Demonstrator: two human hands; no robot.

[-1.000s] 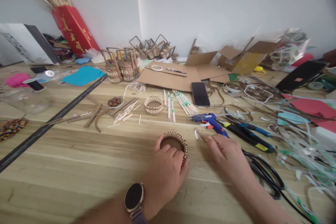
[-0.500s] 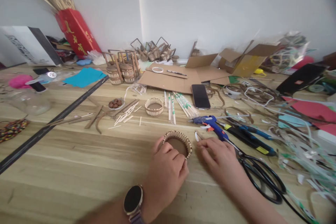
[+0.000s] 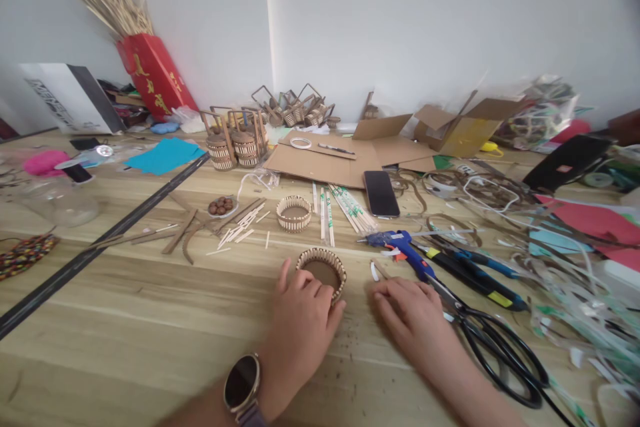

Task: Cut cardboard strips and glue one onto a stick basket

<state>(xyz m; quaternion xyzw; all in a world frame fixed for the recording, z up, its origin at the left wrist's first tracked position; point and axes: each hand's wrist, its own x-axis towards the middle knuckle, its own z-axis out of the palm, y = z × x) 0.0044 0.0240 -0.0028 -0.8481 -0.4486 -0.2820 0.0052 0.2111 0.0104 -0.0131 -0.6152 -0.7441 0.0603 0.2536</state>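
A small round basket [image 3: 323, 268] of pale upright sticks with a brown base stands on the wooden table. My left hand [image 3: 303, 320], wearing a watch, is closed over its near rim; the thumb lies along the right side and the outer finger sticks out left. To the right, my right hand [image 3: 410, 310] rests on the table with its fingers loosely bent and the thumb apart. A short brown strip [image 3: 380, 269] lies at its fingertips, beside a white scrap. Beyond my left hand stands a second round basket [image 3: 293, 215], much like the first.
Near my right hand lie a blue glue gun [image 3: 407, 250], black-handled scissors [image 3: 495, 347] and a black-and-yellow tool [image 3: 477, 280]. Farther off are a phone [image 3: 381, 193], cut sticks [image 3: 243, 223], a dish of brown beads [image 3: 221, 206], cardboard [image 3: 320, 163] and lidded mini baskets [image 3: 246, 149].
My left hand and the basket have moved left, away from my right hand. Its outer finger now sticks out from the rim. My right hand has barely moved; the camera view has tilted slightly.
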